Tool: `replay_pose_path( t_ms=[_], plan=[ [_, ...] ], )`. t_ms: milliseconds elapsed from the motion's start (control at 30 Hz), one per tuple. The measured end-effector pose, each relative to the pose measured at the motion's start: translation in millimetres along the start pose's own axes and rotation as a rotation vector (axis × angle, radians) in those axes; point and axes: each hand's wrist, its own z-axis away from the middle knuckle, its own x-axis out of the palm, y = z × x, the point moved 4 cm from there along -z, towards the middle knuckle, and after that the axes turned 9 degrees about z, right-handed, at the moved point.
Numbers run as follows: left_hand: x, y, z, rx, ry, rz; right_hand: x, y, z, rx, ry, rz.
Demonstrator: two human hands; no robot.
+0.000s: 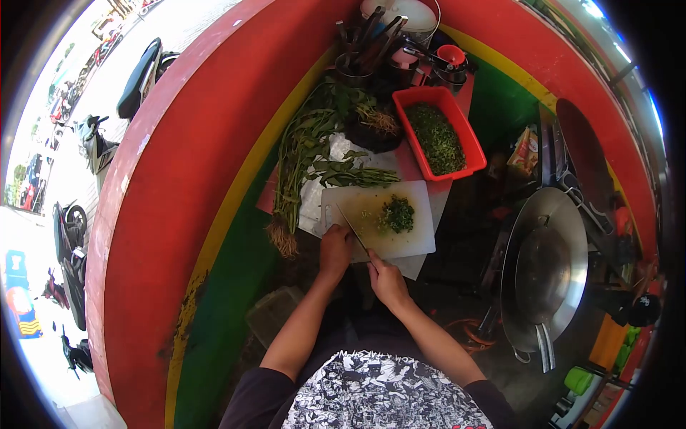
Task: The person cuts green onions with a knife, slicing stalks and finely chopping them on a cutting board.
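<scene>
Right hand point(388, 281) grips 1 knife point(355, 232). Left hand point(336, 249) adjoins blade; its closure cannot be determined. Hazard: blade slip on board point(418, 239) could cut left fingers.

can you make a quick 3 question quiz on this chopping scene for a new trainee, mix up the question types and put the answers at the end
1. Short answer: Which hand holds the knife?

2. True or false: The red tub holds finely cut greens.

3. Multiple choice: As the person sees it, where on the cutting board does the chopped pile lie?
A) Towards the left edge
B) Towards the right edge
C) Partly off the near edge

Key: 1. The right hand. 2. True. 3. B.
</scene>
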Motion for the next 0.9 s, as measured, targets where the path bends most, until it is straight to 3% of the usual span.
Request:
replay_pose_path(
  t_ms=[100,500,900],
  plan=[
    [3,0,-2,0.019,0.020,-0.014,5,3,-9,-0.061,0.034,0.049],
    [0,-5,-4,-0.017,0.006,-0.051,-1,-7,-1,0.034,-0.001,-0.005],
    [1,2,-2,-0.017,0.013,-0.079,8,-8,6,0.016,-0.002,0.175]
  ],
)
